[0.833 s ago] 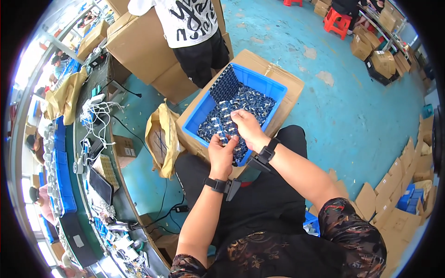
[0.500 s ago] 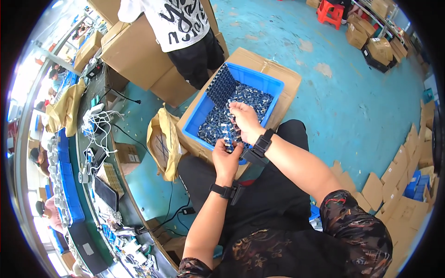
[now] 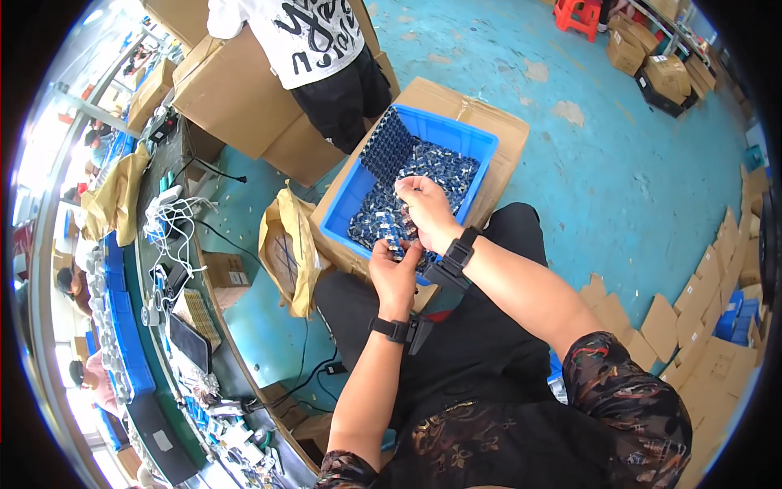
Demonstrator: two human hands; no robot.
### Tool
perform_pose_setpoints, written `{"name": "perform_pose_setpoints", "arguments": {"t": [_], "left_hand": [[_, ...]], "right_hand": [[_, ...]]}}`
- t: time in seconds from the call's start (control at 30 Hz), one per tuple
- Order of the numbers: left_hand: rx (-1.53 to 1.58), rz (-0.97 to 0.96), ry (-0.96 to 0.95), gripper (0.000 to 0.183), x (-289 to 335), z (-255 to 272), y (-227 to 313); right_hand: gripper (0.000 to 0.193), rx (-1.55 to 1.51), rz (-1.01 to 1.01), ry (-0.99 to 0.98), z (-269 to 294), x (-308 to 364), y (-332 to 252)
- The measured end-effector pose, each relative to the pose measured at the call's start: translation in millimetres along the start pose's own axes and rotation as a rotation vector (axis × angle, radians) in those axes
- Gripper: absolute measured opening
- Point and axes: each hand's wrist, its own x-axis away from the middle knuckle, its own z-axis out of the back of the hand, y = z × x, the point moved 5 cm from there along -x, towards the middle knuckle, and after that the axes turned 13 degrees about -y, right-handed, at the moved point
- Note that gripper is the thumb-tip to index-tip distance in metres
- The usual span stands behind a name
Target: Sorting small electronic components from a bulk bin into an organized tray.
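Observation:
A strip of small blue circuit boards (image 3: 391, 231) is held between my hands, over the near part of a blue plastic bin (image 3: 468, 143). My left hand (image 3: 393, 277) is closed on the strip's near end, thumb and fingers pinching it. My right hand (image 3: 429, 208) is also closed, its fingertips pinched at the strip's far side; what lies right under them is partly hidden. Many loose small circuit boards (image 3: 444, 167) fill the bin below. Against the bin's left wall leans an uncut panel of boards (image 3: 388, 148). A black strap device sits on each wrist.
The bin stands on a cardboard box (image 3: 509, 138) between my knees. An open yellow sack (image 3: 285, 257) stands to its left. Further left runs a workbench with white cables (image 3: 173, 216) and a tablet (image 3: 189, 342). Another person (image 3: 326, 57) stands beyond the bin, beside large cartons (image 3: 232, 98).
My hands have shifted slightly to the left with the strip, still gripping it over the bin. The bin has stayed in place.

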Motion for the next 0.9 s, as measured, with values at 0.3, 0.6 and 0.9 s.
{"name": "perform_pose_setpoints", "arguments": {"t": [0.3,0.6,0.9], "left_hand": [[0.018,0.028,0.005,0.021,0,4,-5],[0.084,0.03,0.058,0.022,-1,12,-3],[0.071,0.009,0.044,0.022,-7,5,1]], "right_hand": [[0.022,-0.068,0.047,0.045,11,-3,3],[0.03,0.072,-0.051,-0.06,29,-20,-1],[0.026,0.376,-0.029,-0.164,9,2,17]]}}
